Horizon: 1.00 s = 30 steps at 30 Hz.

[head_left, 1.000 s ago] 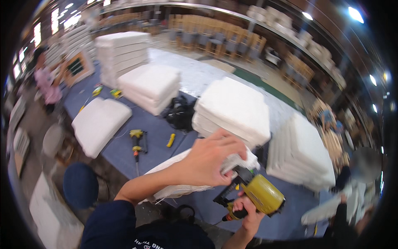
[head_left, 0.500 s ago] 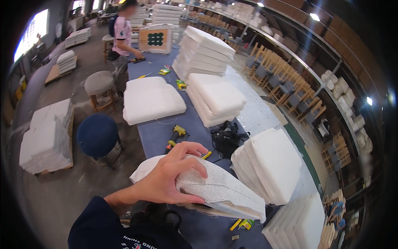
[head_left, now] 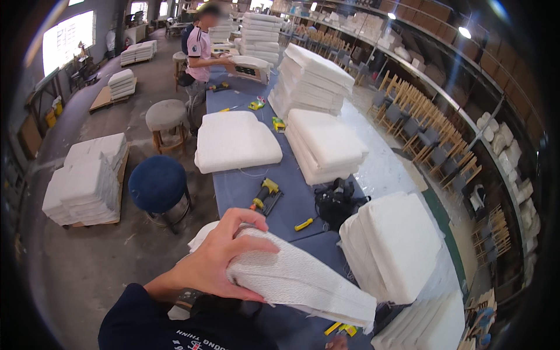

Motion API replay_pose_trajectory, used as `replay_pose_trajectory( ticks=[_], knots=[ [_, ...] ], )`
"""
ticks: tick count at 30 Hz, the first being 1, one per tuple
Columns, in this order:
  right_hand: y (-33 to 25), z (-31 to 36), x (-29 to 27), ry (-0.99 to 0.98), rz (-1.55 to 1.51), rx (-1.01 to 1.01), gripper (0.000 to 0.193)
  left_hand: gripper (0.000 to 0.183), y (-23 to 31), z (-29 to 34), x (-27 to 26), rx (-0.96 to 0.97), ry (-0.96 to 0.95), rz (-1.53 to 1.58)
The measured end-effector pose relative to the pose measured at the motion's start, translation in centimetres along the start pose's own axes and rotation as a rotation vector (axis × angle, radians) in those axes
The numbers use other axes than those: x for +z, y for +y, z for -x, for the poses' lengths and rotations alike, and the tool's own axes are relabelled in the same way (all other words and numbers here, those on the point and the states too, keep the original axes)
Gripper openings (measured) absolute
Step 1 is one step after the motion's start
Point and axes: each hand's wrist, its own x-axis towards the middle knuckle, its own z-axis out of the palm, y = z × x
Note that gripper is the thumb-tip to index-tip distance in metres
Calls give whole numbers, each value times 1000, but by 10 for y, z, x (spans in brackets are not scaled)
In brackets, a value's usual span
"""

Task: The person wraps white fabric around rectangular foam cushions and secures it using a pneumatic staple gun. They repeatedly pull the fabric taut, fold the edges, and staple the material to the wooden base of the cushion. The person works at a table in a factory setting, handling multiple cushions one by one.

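My left hand clasps a white fabric-covered seat cushion by its edge, thumb below and fingers curled over the top. The cushion stands tilted on edge above the blue-grey table, its cloth seam facing me. At the bottom edge a small blurred patch of my right hand shows, close to a yellow utility knife and a yellow-green tape measure. Its fingers cannot be made out. Beyond the cushion lie a yellow-black staple gun and a yellow-handled tool.
White cushions are stacked at right and farther up the table; one lies flat. A black bundle lies mid-table. A blue stool stands left. Across the table a co-worker handles another cushion.
My view has shifted, so the table scene sits farther right. The cushion has turned, hiding its wooden underside edge. Part of my right hand has appeared below. The co-worker has tilted their cushion.
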Motion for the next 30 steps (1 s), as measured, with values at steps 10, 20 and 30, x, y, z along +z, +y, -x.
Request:
replay_pose_trajectory(
  ticks=[10,20,30],
  knots=[
    [-36,10,96,-323,-695,100,75,106,-76,34,19,-170,194,-11],
    [-168,64,136,56,-104,-425,73,105,-116,77,71,-276,246,346],
    [-238,113,138,267,290,-900,70,94,-111,48,65,-205,68,115]
  ],
)
